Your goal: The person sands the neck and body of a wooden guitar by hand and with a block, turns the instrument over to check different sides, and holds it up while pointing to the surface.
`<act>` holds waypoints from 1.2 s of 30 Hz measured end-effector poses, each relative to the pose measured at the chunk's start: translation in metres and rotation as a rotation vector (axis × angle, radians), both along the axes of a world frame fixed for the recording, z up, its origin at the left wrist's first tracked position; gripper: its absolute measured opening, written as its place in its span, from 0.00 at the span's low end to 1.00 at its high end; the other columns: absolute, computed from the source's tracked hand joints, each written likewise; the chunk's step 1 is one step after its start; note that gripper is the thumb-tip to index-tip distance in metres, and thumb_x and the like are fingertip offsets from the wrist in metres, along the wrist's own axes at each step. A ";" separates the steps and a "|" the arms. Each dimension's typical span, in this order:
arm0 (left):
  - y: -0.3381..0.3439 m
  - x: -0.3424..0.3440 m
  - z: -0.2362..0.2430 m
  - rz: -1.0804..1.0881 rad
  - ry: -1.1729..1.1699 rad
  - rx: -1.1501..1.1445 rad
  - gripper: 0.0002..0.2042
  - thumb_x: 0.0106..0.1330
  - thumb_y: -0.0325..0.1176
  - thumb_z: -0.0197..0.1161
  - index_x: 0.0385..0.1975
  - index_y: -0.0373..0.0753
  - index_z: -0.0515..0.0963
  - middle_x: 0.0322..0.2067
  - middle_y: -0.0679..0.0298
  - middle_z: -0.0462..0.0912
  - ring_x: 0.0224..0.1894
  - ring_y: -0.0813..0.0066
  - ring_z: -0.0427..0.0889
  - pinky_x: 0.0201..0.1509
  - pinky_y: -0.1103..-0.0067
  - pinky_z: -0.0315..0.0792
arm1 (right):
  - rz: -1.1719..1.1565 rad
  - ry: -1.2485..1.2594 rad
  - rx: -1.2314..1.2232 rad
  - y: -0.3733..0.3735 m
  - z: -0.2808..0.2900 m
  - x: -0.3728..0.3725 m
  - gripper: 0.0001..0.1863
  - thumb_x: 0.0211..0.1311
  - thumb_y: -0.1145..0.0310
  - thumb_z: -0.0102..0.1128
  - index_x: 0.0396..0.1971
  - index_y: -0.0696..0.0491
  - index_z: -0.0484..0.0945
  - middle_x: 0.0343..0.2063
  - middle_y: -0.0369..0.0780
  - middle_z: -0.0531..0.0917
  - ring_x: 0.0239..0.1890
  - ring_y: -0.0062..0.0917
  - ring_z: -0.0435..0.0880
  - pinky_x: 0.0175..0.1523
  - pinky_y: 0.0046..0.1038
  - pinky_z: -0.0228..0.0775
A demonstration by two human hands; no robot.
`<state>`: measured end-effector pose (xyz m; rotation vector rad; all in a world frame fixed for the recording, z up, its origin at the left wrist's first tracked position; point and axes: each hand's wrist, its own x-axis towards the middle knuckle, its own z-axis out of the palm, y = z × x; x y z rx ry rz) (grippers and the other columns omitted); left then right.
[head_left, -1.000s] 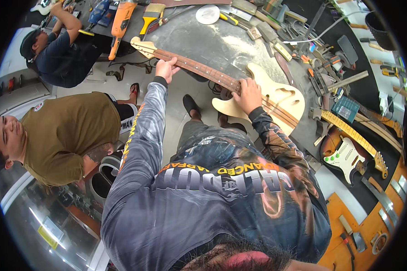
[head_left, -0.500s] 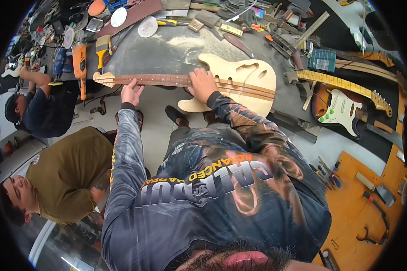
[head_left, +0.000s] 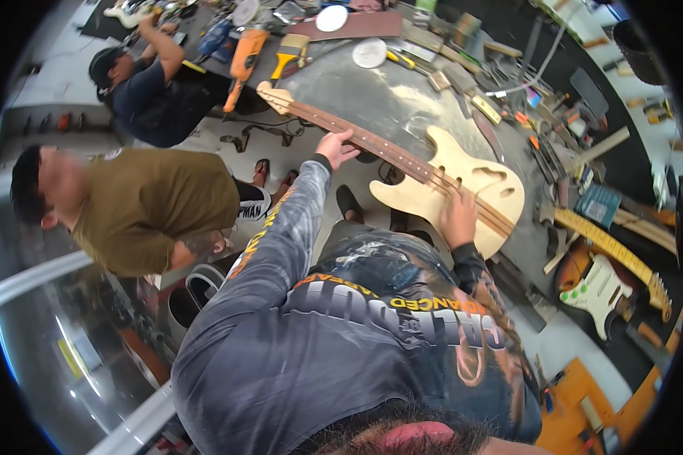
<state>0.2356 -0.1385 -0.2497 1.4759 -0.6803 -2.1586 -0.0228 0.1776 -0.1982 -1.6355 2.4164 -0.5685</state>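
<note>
An unfinished electric guitar [head_left: 402, 196] with a pale wood body and a dark fretboard [head_left: 372, 142] lies at the bench's near edge, its headstock [head_left: 275, 98] pointing far left. My left hand [head_left: 337, 149] is at the neck below the headstock, thumb at the fretboard's edge and the other fingers partly under it. On the body, my right hand [head_left: 458, 217] lies fairly flat, fingers stretched toward the dark stripes beside the neck end. Cut-out cavities show in the body just beyond that hand.
An orange power tool [head_left: 247, 61] and a paintbrush [head_left: 289, 54] rest beyond the headstock. Sanding discs [head_left: 369, 53], wood blocks and clamps crowd the back of the bench. A sunburst guitar body [head_left: 596, 284] lies at right. Two people [head_left: 152, 205] are at left.
My view has turned, so the guitar now slants down to the right. My right hand has slid from the neck joint onto the body. My left hand stays at the neck.
</note>
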 end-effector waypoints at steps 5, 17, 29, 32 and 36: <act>0.007 -0.002 0.003 0.090 -0.074 -0.010 0.23 0.75 0.36 0.66 0.65 0.38 0.67 0.63 0.52 0.73 0.65 0.49 0.76 0.68 0.54 0.76 | -0.039 -0.003 0.029 0.044 0.005 -0.017 0.23 0.56 0.71 0.68 0.54 0.55 0.78 0.56 0.46 0.77 0.63 0.46 0.73 0.67 0.47 0.65; -0.015 -0.003 -0.002 -0.039 -0.091 -0.065 0.18 0.78 0.36 0.61 0.61 0.32 0.72 0.55 0.53 0.80 0.59 0.54 0.81 0.66 0.58 0.77 | -0.765 -0.298 0.199 0.133 -0.059 -0.126 0.26 0.71 0.54 0.60 0.56 0.61 0.78 0.56 0.56 0.79 0.60 0.54 0.77 0.65 0.49 0.70; -0.040 -0.007 -0.008 0.072 -0.194 -0.059 0.17 0.81 0.39 0.55 0.62 0.34 0.73 0.58 0.53 0.79 0.61 0.51 0.79 0.70 0.54 0.68 | -0.726 -0.371 0.044 0.121 -0.063 -0.094 0.25 0.70 0.54 0.63 0.49 0.64 0.80 0.41 0.57 0.81 0.50 0.54 0.80 0.60 0.45 0.72; -0.033 0.001 -0.001 0.083 -0.206 -0.050 0.18 0.81 0.40 0.54 0.62 0.34 0.73 0.60 0.52 0.78 0.63 0.51 0.78 0.72 0.53 0.67 | -0.622 -0.491 0.142 0.120 -0.065 -0.117 0.20 0.70 0.57 0.64 0.44 0.62 0.81 0.38 0.55 0.82 0.49 0.50 0.81 0.57 0.45 0.73; -0.019 0.006 0.002 0.139 -0.090 -0.065 0.19 0.81 0.38 0.54 0.64 0.33 0.71 0.61 0.49 0.78 0.65 0.47 0.77 0.74 0.49 0.67 | -0.556 -0.241 0.020 0.051 -0.046 -0.174 0.13 0.66 0.62 0.67 0.42 0.56 0.81 0.41 0.50 0.82 0.47 0.48 0.81 0.53 0.45 0.74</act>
